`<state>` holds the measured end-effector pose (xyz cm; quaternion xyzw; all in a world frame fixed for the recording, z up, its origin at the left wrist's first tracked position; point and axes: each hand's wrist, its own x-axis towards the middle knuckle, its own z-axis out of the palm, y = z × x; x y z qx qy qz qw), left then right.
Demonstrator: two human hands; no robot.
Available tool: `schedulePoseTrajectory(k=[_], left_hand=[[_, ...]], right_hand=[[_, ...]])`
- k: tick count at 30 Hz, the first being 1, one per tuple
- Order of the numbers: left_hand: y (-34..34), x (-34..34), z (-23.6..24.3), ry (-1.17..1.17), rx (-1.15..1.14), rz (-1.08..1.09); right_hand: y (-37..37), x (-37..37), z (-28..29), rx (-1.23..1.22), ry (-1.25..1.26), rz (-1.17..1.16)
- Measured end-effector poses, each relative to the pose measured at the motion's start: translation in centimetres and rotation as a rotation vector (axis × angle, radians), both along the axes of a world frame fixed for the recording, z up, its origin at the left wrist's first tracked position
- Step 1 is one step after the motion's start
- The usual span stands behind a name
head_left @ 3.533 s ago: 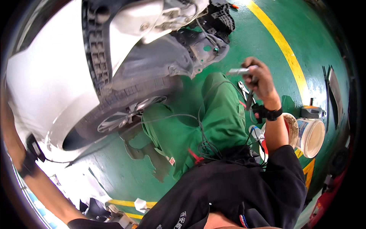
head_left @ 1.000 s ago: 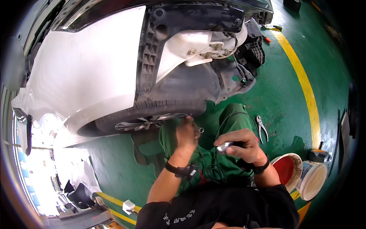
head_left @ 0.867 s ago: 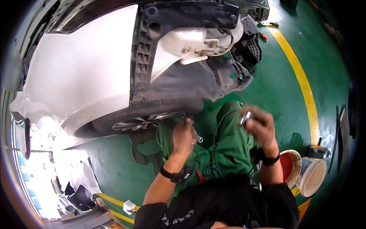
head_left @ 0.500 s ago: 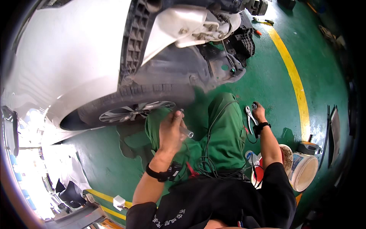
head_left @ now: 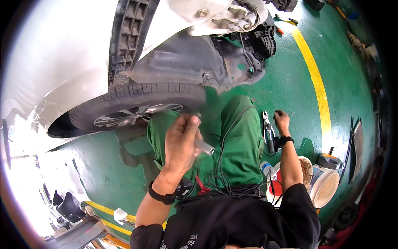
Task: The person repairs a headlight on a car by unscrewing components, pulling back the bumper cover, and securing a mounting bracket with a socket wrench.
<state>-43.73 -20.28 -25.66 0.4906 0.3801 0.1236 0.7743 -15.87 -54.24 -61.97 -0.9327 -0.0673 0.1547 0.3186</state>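
One metal socket [head_left: 204, 146] in left hand [head_left: 181, 143], one pliers [head_left: 268, 130] by right hand [head_left: 282, 121]

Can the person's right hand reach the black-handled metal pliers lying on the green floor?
Probably yes. The right hand is already on the floor just beside the pliers, and nothing lies between them.

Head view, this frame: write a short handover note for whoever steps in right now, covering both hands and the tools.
Left hand: raised over the lap, gripping a silver metal socket.
Right hand: down on the green floor, fingers beside the pliers, not gripping them.
Car: wheel on; bumper area stripped, bracket and wiring exposed.
Done: socket in hand.
Left: pliers not yet picked up.
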Motion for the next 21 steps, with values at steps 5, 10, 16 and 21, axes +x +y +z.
schedulePoseTrajectory(k=[5, 10, 16, 21], left_hand=[[0.5, 0.8, 1.3, -0.087, 0.141, 0.032], [-1.0, 2.6, 1.1, -0.104, 0.216, 0.099], [-1.6, 2.2, 0.9, -0.118, 0.255, -0.067], [-1.2, 1.0, -1.5, -0.016, 0.550, -0.112]], right_hand=[[10.7, -4.5, 21.8, 0.732, 0.126, 0.117], [15.8, -12.9, 34.5, 0.789, 0.168, 0.798], [19.0, -16.2, 33.4, 0.793, -0.040, 0.829], [19.2, -17.9, 34.5, 0.883, 0.266, 0.686]])
